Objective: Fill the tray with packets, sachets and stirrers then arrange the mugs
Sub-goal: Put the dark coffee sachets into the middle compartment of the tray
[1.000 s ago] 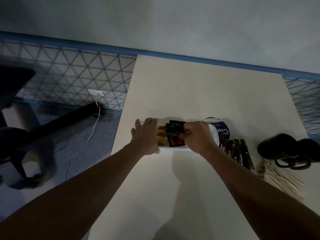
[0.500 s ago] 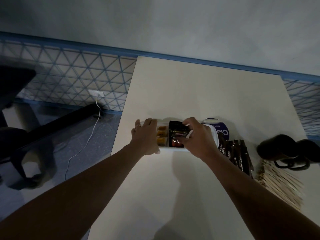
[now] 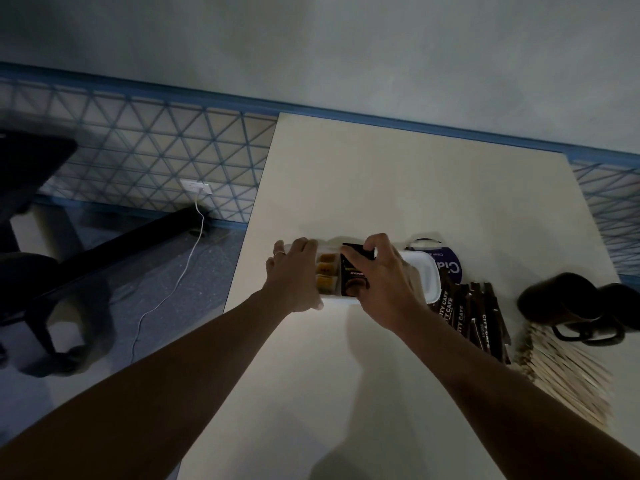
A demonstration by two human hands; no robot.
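Note:
A white tray point(image 3: 427, 275) lies on the cream table point(image 3: 398, 188). My left hand point(image 3: 294, 275) grips the tray's left end. Yellow sachets point(image 3: 327, 278) fill its left compartment. My right hand point(image 3: 384, 282) holds a stack of dark coffee packets point(image 3: 353, 275) in the tray's middle compartment, fingers curled over the top of the stack. More dark coffee packets point(image 3: 474, 320) lie loose to the right of the tray. Wooden stirrers point(image 3: 568, 375) lie in a heap at the right edge. Two dark mugs point(image 3: 568, 303) lie on their sides beside the stirrers.
A round purple-and-white item point(image 3: 448, 265) sits behind the tray's right end. The table's left edge drops to a floor with a dark chair point(image 3: 31, 216) and a white cable point(image 3: 176, 278) running from a wall socket.
My right hand has turned the packet stack and pushed it down into the tray's middle compartment, its fingers now lying over the top. My left hand has stayed on the tray's left end.

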